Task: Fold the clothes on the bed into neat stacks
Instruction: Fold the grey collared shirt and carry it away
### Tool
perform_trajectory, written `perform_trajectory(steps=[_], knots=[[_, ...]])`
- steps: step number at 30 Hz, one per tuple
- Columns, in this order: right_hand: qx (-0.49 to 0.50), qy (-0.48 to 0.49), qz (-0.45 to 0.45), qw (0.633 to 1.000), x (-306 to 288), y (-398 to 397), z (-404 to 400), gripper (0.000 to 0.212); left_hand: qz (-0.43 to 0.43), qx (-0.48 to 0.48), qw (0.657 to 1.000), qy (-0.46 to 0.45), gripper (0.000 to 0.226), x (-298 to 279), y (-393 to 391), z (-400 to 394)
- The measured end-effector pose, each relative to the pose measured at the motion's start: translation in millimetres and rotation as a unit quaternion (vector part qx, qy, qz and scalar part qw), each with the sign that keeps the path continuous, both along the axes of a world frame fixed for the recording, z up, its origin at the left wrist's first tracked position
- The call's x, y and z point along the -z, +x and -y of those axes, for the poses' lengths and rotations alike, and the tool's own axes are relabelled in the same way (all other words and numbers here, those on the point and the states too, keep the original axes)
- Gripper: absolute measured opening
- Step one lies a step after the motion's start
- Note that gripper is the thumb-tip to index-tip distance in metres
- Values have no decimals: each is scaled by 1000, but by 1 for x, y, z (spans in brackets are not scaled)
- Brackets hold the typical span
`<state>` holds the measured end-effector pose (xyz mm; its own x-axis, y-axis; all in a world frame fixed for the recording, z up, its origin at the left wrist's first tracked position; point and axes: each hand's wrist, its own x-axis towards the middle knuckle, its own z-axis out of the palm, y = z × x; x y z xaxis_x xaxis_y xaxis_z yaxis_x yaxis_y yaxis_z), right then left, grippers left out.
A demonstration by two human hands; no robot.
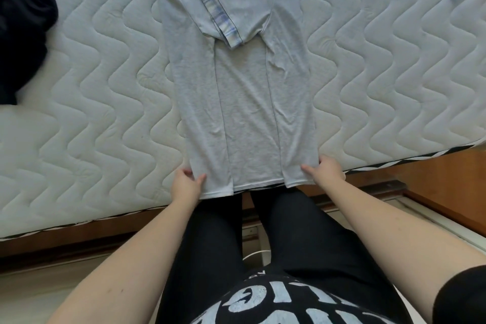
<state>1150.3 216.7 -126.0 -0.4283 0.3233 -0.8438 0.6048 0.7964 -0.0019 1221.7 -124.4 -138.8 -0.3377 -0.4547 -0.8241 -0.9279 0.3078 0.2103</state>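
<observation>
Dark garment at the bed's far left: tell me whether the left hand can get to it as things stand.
Probably not yet: the left hand grips the grey shirt at its hem, and the dark garment lies well away across bare mattress.

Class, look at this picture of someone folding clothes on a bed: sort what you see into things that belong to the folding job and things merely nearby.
Belongs to the job:
grey shirt
left hand, gripping its hem
right hand, gripping its hem
dark garment, unfolded
quilted mattress

Merely nearby:
wooden bed frame

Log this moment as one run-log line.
stage: fold grey shirt | sides folded in | left hand pinches hem corner | right hand pinches hem corner | dark clothes unfolded on mattress
</observation>
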Motion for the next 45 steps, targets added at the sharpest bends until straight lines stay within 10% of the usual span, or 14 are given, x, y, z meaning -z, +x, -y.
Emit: perform_trajectory(steps=[9, 15, 22, 32, 41, 45], knots=[[192, -157, -85, 965, -9, 28, -22, 12, -57, -83, 994, 36, 22, -16, 40, 10], [179, -197, -67, 962, -7, 29, -7, 36, -68, -86, 990, 89, 77, -27, 38, 1], [189, -74, -178, 963, -35, 36, -11, 41, -101, -13, 993, 63, 35, -50, 53, 1], [-42, -220, -154, 962, -103, 29, -20, 27, -129, 207, 966, 81, 32, -90, 54, 16], [-226, -105, -269, 931, -108, 29, -2, 32, -183, 344, 912, -130, 25, -114, 28, -1], [-321, -55, -361, 874, -121, 13, 5, 20, -244, 449, 835, -203, 26, -126, 11, 1]])
